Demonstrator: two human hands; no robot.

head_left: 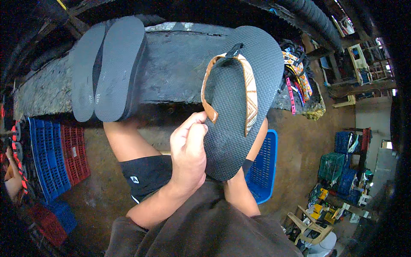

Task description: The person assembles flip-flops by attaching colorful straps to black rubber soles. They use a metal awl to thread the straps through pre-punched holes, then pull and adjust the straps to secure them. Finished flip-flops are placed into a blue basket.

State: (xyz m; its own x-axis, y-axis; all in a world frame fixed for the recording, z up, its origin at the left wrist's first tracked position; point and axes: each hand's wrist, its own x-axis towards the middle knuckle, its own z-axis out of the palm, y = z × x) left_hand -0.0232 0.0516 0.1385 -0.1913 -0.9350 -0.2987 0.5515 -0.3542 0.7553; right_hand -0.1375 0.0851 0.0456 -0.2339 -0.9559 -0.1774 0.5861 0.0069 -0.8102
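Note:
I hold up a dark grey flip-flop point(239, 98) with its textured sole facing me. An orange patterned strap point(250, 96) is fixed at the toe by a black plug, and its left arm curves down loose. My left hand point(188, 150) pinches that loose strap end at the sole's left edge. My right hand point(259, 140) is behind the sole and mostly hidden, gripping the flip-flop from the back; its forearm rises from below.
A pair of plain dark soles point(107, 68) leans on the worn black workbench point(171, 73). Colourful straps point(297, 77) hang at the bench's right end. A blue crate point(263, 169) stands by my leg. Blue and red crates point(55, 158) lie to the left.

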